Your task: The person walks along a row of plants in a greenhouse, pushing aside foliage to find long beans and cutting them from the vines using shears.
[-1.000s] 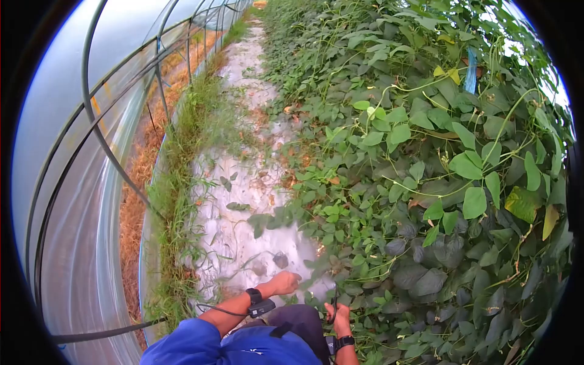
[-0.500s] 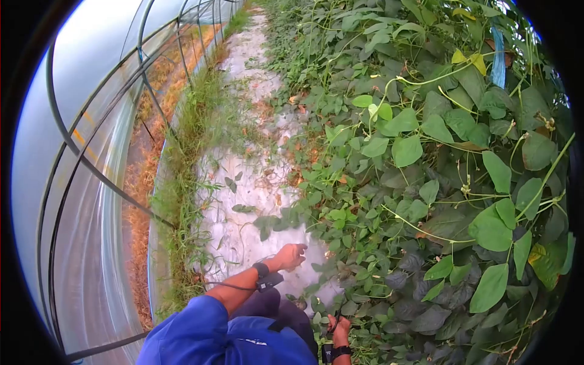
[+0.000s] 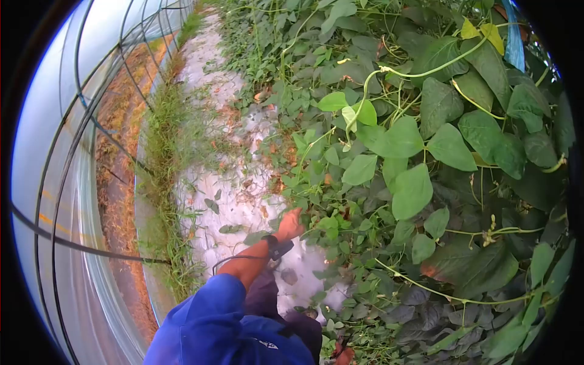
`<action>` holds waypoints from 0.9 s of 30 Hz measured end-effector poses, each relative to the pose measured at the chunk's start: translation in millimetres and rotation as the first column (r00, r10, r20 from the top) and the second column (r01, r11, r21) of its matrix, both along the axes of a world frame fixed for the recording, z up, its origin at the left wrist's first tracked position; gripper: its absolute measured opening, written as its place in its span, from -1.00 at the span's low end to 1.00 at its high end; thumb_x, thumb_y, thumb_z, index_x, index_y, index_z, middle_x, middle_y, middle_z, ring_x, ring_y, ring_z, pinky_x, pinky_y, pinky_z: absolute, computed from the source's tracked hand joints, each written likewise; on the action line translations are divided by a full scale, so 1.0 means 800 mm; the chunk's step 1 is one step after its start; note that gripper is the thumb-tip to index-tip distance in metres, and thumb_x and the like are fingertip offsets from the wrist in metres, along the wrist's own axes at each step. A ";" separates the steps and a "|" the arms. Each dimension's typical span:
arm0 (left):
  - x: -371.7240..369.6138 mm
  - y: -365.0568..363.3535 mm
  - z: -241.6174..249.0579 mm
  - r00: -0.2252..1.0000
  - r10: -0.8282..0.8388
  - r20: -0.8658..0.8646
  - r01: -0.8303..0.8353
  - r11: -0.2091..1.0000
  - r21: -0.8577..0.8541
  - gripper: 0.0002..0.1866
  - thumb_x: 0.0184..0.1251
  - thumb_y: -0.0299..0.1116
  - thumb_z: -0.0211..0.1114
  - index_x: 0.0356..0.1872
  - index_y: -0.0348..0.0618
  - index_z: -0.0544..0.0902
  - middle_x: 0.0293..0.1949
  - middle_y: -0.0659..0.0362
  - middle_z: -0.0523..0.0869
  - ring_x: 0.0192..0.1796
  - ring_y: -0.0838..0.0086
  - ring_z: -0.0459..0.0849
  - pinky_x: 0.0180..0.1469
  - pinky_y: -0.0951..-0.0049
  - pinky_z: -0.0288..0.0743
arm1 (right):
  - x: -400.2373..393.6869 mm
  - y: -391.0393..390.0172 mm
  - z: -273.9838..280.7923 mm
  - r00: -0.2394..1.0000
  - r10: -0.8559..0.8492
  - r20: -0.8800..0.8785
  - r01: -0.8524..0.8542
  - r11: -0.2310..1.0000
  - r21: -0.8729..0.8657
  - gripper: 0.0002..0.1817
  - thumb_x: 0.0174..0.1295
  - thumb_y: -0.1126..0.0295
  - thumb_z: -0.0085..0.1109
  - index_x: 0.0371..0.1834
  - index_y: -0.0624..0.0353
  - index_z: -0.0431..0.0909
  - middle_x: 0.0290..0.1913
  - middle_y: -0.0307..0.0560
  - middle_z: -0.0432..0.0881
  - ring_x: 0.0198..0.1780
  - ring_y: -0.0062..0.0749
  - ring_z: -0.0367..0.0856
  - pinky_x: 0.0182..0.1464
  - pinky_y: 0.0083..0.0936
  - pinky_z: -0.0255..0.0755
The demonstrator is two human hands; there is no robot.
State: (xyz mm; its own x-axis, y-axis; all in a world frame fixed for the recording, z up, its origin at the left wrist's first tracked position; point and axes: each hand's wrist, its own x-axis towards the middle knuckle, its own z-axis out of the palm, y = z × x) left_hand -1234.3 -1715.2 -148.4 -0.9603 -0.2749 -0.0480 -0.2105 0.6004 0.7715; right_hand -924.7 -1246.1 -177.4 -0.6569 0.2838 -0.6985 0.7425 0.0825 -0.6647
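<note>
My left hand (image 3: 289,224) reaches out at the edge of the bean-like leaves (image 3: 328,225), its fingers stretched forward with nothing visible in them. A dark band and a small black box with a cable (image 3: 280,248) sit on that wrist. Low in the view, my right hand (image 3: 344,354) is partly cut off by the bottom edge, beside low leaves. Its fingers are closed around a slim dark tool, whose kind I cannot tell.
Dense climbing plants (image 3: 426,146) fill the right side, with long vines crossing in front. A pale ground sheet (image 3: 213,176) with fallen leaves runs ahead. Grass (image 3: 164,152) and curved hoops with plastic film (image 3: 67,243) line the left. A blue strip (image 3: 514,42) hangs at upper right.
The view has shifted right and closer to the plants. My left hand has moved forward to the leaf edge. My right hand has sunk toward the bottom of the view.
</note>
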 end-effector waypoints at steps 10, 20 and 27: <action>-0.156 -0.072 -0.139 0.979 -0.205 0.013 0.205 0.978 -0.032 -0.11 -0.15 -0.45 0.21 0.37 -0.19 0.09 0.18 -0.15 0.42 0.25 -0.01 0.32 0.28 0.17 0.25 | 0.048 -0.154 0.093 0.978 -0.145 0.153 0.150 0.988 -0.022 -0.66 0.16 0.24 0.29 -0.66 0.13 0.45 -0.77 -0.25 0.41 -0.77 -0.57 0.30 -0.69 -0.55 0.20; -0.137 -0.065 -0.202 0.924 -0.368 -0.102 0.368 0.789 0.492 -0.84 0.09 -0.45 0.08 -0.35 -0.31 0.53 -0.60 0.18 0.50 -0.51 0.40 0.48 -0.40 0.34 0.42 | -0.015 -0.241 0.084 0.975 -0.123 0.182 0.117 0.992 0.044 -0.60 0.18 0.15 0.24 -0.71 0.08 0.38 -0.77 -0.27 0.39 -0.78 -0.55 0.32 -0.69 -0.54 0.18; -0.022 -0.084 -0.058 0.893 -0.446 -0.064 0.301 0.485 0.821 -0.77 0.13 -0.39 0.02 -0.24 -0.26 0.54 -0.46 0.24 0.54 -0.37 0.61 0.46 -0.29 0.55 0.36 | -0.152 -0.270 0.061 0.975 0.211 -0.069 -0.201 0.970 0.133 -0.72 0.04 0.39 0.36 -0.63 0.19 0.41 -0.74 -0.25 0.38 -0.71 -0.62 0.31 -0.65 -0.56 0.21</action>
